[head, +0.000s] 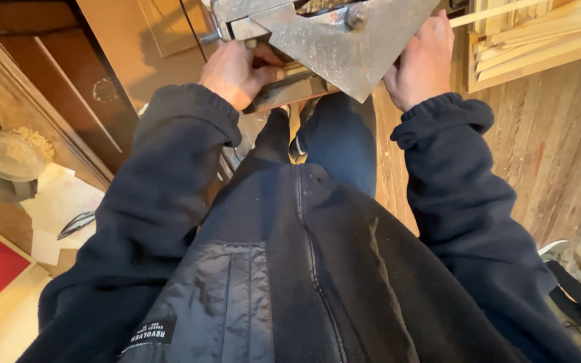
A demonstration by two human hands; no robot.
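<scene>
Left hand (pixel 237 70) curls around wood piece (pixel 284 91) under grey metal cutter plate (pixel 344 47). Right hand (pixel 421 64) grips plate's far edge, fingers wrapped. Positioning step, likely; next needs firm, square hold.

A single head-worn camera looks steeply down the person's own chest and legs, so close that the dark jacket (pixel 304 269) fills the lower and middle frame. Both hands, left (pixel 237 70) and right (pixel 421 64), sit at the top edge on a metal plate (pixel 334 44). Floor (pixel 553 148) fills the right side, with clutter at lower left.
</scene>
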